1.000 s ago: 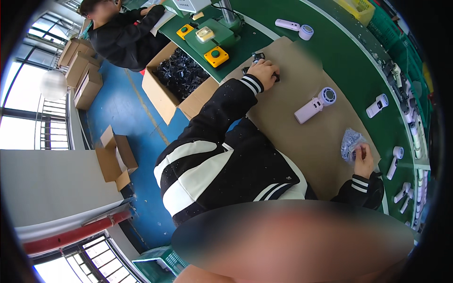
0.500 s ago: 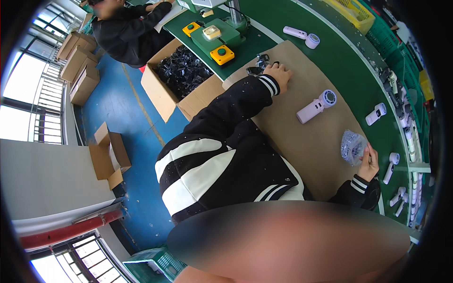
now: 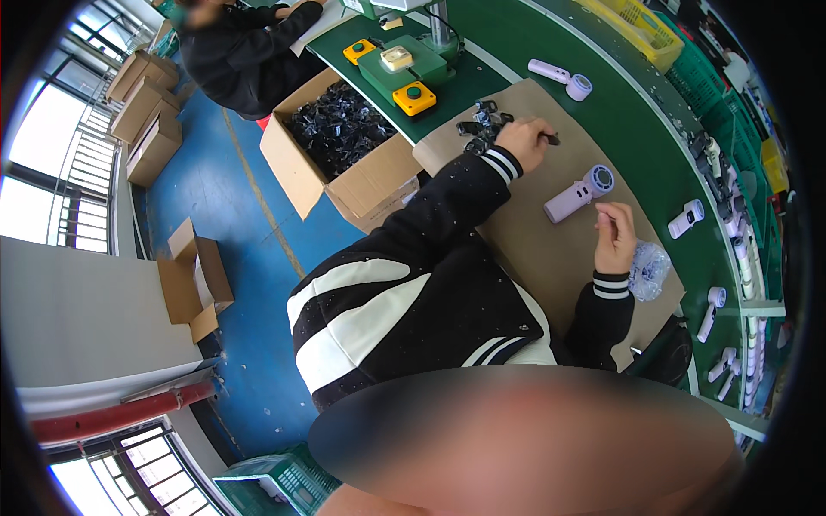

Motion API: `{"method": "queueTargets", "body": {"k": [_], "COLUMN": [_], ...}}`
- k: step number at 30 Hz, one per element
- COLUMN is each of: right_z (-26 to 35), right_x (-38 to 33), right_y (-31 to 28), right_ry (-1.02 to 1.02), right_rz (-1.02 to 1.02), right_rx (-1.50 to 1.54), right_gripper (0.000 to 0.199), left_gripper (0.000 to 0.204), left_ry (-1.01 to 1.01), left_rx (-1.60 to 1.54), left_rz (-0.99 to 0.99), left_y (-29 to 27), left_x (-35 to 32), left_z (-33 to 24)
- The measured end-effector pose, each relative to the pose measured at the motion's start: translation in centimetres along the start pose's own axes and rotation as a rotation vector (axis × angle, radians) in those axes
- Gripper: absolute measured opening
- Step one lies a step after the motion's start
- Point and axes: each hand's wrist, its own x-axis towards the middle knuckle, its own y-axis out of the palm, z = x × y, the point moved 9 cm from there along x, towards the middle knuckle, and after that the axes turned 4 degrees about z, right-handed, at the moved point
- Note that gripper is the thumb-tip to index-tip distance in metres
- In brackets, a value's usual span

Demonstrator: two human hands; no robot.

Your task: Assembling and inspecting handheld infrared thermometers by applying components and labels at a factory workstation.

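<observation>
My left hand [image 3: 523, 144] is closed, pinching a small black plastic part [image 3: 552, 139] at its fingertips. Just behind that hand lies a loose pile of black plastic parts [image 3: 484, 122] on the brown paper sheet [image 3: 525, 224]. A lilac handheld fan [image 3: 572, 199] rests between my hands, its round head toward the far right. My right hand [image 3: 615, 242] is raised beside the fan head with its fingers drawn together; whatever they hold is too small to make out. Beyond its wrist sits a clear plastic bag [image 3: 649, 271] of small pale pieces, partly covered by the hand.
More lilac fans [image 3: 686, 219] lie along the green bench [image 3: 637, 146]. A green press [image 3: 404, 64] with yellow button boxes [image 3: 414, 98] stands at the far left. Below the bench edge is a carton [image 3: 379, 185] of black parts. A co-worker [image 3: 245, 60] sits beyond it.
My right hand has left the plastic bag and come left toward the fan. My left hand has drawn away from the pile with a black plastic part in its fingers.
</observation>
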Motion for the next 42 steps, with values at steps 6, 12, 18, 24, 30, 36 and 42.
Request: {"method": "queueTargets", "body": {"k": [6, 12, 18, 24, 30, 36, 42], "right_z": [-4.1, -7.1, -7.7, -6.7, -9.0, -11.1, -13.3], "right_x": [0.4, -0.2, 0.1, 1.0, 0.3, -0.2, 0.5], "right_y": [3.2, 3.5, 4.8, 6.5, 5.5, 5.0, 3.7], "right_ry": [0.138, 0.277, 0.354, 0.110, 0.213, 0.338, 0.263], "right_rz": [0.017, -0.047, 0.045, 0.023, -0.153, -0.220, -0.270], "right_rx": [-0.014, 0.111, -0.128, -0.528, -0.499, -0.541, -0.519], "right_gripper": [0.017, 0.015, 0.009, 0.008, 0.011, 0.012, 0.009], "left_gripper": [0.011, 0.011, 0.012, 0.011, 0.012, 0.012, 0.010], "left_ry": [-0.229, -0.320, -0.279, -0.276, -0.299, -0.303, -0.281], "left_rx": [-0.806, -0.950, -1.018, -1.053, -1.072, -1.092, -1.107], "left_rz": [0.060, 0.134, 0.142, 0.123, 0.140, 0.154, 0.149], "left_y": [6.1, 8.4, 9.3, 8.9, 9.4, 9.1, 8.9], "left_x": [-2.9, -4.6, -4.4, -4.3, -4.2, -4.1, -4.3], "left_z": [0.9, 0.9, 0.7, 0.7, 0.9, 0.8, 0.4]}}
